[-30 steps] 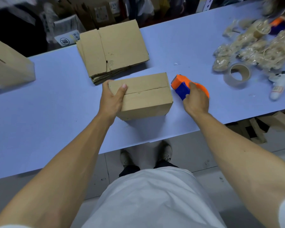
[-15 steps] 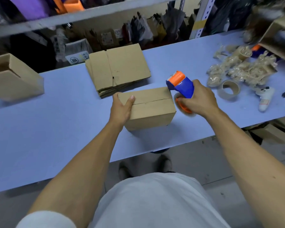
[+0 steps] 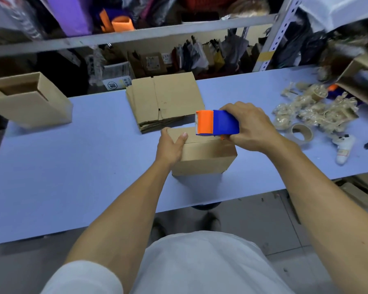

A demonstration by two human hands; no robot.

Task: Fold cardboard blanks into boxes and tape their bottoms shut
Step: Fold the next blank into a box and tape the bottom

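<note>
A folded cardboard box (image 3: 206, 157) stands on the blue table (image 3: 72, 166) with its flaps closed on top. My left hand (image 3: 170, 146) grips the box's left end, thumb lying over the flap seam. My right hand (image 3: 250, 126) holds an orange and blue tape dispenser (image 3: 216, 123) above the box's top, orange end pointing left. Behind the box lies a stack of flat cardboard blanks (image 3: 164, 100).
An assembled open box (image 3: 30, 100) sits at the far left. At the right lie a tape roll (image 3: 301, 133), a heap of crumpled tape (image 3: 314, 111), a white object (image 3: 343, 148) and another box (image 3: 361, 79). Shelves full of goods stand behind the table.
My right hand lifted the tape dispenser from the table at the box's right and carried it left over the box top. The left hand kept hold of the box.
</note>
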